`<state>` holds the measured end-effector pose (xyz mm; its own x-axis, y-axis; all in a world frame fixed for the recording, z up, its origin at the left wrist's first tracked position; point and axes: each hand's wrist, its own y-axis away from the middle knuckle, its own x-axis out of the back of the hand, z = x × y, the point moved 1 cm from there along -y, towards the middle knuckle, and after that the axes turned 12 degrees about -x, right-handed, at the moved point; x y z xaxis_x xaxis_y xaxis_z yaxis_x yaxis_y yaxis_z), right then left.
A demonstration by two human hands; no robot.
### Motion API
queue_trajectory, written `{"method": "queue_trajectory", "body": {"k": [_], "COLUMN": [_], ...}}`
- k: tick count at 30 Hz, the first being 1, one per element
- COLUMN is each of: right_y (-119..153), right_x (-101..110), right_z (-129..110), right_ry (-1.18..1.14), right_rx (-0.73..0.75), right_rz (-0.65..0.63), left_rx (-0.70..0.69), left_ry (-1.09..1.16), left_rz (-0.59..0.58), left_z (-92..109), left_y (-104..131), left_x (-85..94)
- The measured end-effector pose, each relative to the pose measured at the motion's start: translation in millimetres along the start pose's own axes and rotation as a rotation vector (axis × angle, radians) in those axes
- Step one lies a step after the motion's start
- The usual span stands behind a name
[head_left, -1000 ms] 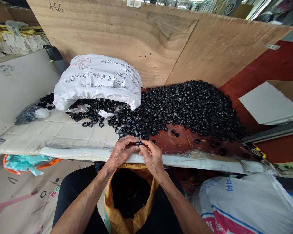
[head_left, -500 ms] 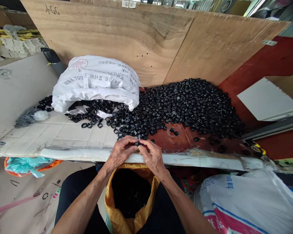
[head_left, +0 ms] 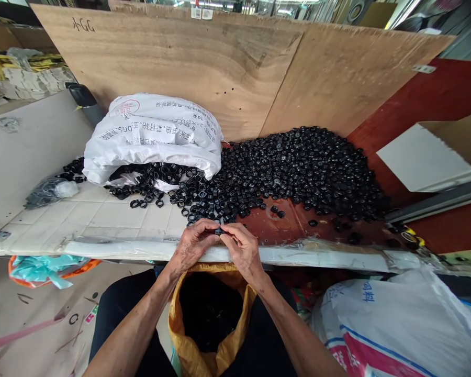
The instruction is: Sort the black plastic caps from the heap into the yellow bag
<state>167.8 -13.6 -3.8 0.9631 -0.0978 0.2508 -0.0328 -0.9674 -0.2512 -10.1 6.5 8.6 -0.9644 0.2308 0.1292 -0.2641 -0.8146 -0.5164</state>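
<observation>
Above the near edge of the table, my left hand [head_left: 194, 243] and my right hand [head_left: 244, 250] meet fingertip to fingertip. Both pinch a small black plastic part [head_left: 219, 231] between thumbs and fingers; the fingers cover most of it. Just behind them, black rings [head_left: 196, 201] lie loose on the pale tiled surface. To the right rises a big heap of small round black caps [head_left: 298, 162]. Under my hands, between my legs, a yellow woven sack [head_left: 196, 361] stands with its mouth wide and dark contents inside.
A white printed sack [head_left: 153, 125] lies on the table with black rings spilling out. A plywood board [head_left: 172, 57] closes off the back. A clear bag of dark pieces [head_left: 47, 192] sits at left. Below the table, a white sack [head_left: 392, 319] stands at right and an orange-rimmed basket [head_left: 13, 275] at left.
My view has shifted slightly. Both hands stay together at the table edge, still pinching the small black part, with only slight finger movement.
</observation>
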Motion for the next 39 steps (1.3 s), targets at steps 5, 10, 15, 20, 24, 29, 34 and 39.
{"method": "queue_trajectory", "body": {"k": [5, 10, 15, 20, 24, 29, 34, 39], "right_y": [1.9, 2.7, 3.3, 0.3, -2.2, -2.8, -5.0, -4.7], "right_x": [-6.9, -12.3, -5.1, 0.1, -0.6, -3.3, -8.0, -5.9], "right_z": [4.7, -0.8, -12.4, -13.1, -12.0, -6.7, -3.2, -2.9], "right_ry": [-0.011, 0.133, 0.222, 0.213, 0.18, 0.265, 0.428, 0.186], "right_rx": [-0.111, -0.06, 0.075, 0.131, 0.113, 0.028, 0.064, -0.107], "right_rz": [0.072, 0.129, 0.062, 0.025, 0.039, 0.066, 0.074, 0.105], "left_rx": [-0.024, -0.057, -0.04, 0.024, 0.079, 0.028, 0.024, 0.043], "left_ry": [-0.026, -0.056, -0.06, -0.017, 0.038, -0.004, -0.008, 0.014], "left_rz": [-0.003, -0.023, -0.025, -0.009, 0.033, 0.006, 0.049, 0.009], "left_z": [-2.6, -4.7, -1.1, 0.8, -0.8, -2.8, -4.2, -1.1], "left_y": [1.4, 2.1, 1.1, 1.0, 1.2, 1.5, 1.3, 1.6], "left_x": [0.6, 0.3, 0.3, 0.1, -0.6, -0.8, -0.4, -0.6]}}
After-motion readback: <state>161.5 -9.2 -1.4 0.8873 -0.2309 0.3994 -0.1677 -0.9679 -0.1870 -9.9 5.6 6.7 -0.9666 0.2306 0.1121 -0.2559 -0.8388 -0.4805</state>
